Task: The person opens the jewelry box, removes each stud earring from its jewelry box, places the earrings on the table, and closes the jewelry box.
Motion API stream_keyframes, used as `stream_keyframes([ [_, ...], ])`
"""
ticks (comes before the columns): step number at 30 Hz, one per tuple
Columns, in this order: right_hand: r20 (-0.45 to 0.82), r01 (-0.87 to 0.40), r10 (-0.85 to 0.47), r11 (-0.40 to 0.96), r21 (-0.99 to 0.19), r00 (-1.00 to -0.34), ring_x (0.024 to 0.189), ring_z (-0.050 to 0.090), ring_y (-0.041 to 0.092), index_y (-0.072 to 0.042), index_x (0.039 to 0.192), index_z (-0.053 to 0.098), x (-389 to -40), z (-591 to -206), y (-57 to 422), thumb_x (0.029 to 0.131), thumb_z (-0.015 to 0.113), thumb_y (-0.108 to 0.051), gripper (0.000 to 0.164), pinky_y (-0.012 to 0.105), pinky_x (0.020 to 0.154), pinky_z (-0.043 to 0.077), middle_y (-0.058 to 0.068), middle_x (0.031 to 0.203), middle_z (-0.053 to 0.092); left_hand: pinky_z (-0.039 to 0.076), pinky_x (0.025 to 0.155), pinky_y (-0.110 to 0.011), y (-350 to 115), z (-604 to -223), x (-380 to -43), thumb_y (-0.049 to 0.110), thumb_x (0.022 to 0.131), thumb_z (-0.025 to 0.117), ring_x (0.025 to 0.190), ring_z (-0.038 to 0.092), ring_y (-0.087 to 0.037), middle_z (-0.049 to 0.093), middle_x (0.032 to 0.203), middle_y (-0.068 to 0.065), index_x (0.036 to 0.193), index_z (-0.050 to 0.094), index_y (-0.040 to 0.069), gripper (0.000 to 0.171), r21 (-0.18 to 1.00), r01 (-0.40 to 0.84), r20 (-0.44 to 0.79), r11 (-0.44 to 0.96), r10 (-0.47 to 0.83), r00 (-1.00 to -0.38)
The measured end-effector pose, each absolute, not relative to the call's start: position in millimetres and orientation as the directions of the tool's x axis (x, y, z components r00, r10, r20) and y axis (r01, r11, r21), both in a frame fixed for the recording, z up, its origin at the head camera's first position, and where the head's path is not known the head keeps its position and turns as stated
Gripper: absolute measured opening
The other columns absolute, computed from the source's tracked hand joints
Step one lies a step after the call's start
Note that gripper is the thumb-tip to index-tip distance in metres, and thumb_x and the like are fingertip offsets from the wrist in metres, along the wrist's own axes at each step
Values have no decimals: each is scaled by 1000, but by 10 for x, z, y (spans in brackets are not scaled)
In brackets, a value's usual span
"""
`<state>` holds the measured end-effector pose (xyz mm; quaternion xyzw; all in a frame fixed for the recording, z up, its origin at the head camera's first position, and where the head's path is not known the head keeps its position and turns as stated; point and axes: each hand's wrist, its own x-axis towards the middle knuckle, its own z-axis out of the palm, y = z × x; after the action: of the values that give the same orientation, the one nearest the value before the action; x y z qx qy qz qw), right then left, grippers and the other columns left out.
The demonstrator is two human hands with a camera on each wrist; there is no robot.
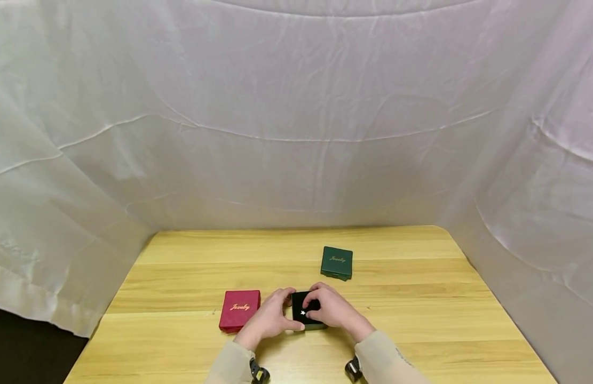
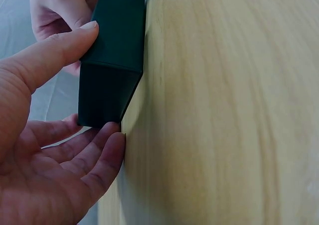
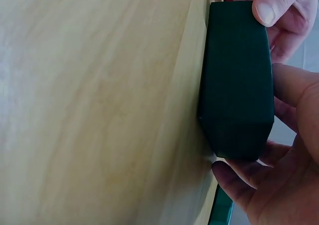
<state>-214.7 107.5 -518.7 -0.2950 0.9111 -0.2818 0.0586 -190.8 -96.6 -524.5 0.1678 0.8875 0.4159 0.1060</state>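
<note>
An open dark green jewelry box with a black insert sits between my hands near the front of the table. My left hand grips its left side, thumb at the near edge and fingers at the far corner. A small shiny star-shaped piece of jewelry shows on the insert. My right hand reaches over the box from the right, thumb and index finger bent close to that piece; I cannot tell whether they pinch it. The box's green outer wall faces the left wrist view, hiding the insert there.
A red box with gold "Jewelry" lettering lies left of my left hand. Farther back, right of center, lies a green lid with similar lettering. White cloth hangs behind and beside the wooden table.
</note>
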Motion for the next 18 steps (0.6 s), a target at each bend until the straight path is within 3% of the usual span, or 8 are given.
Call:
stream_keyframes([
  [18, 48, -513, -572, 692, -507, -819, 103, 57, 24, -19, 80, 78, -2170, -5129, 1008, 79, 81, -13, 7, 41, 89, 50, 7, 115, 62, 46, 94, -47, -967, -5253, -1916, 30, 72, 88, 106, 55, -26, 57, 115, -9, 139, 47, -2, 85, 770, 227, -28, 596, 387, -922],
])
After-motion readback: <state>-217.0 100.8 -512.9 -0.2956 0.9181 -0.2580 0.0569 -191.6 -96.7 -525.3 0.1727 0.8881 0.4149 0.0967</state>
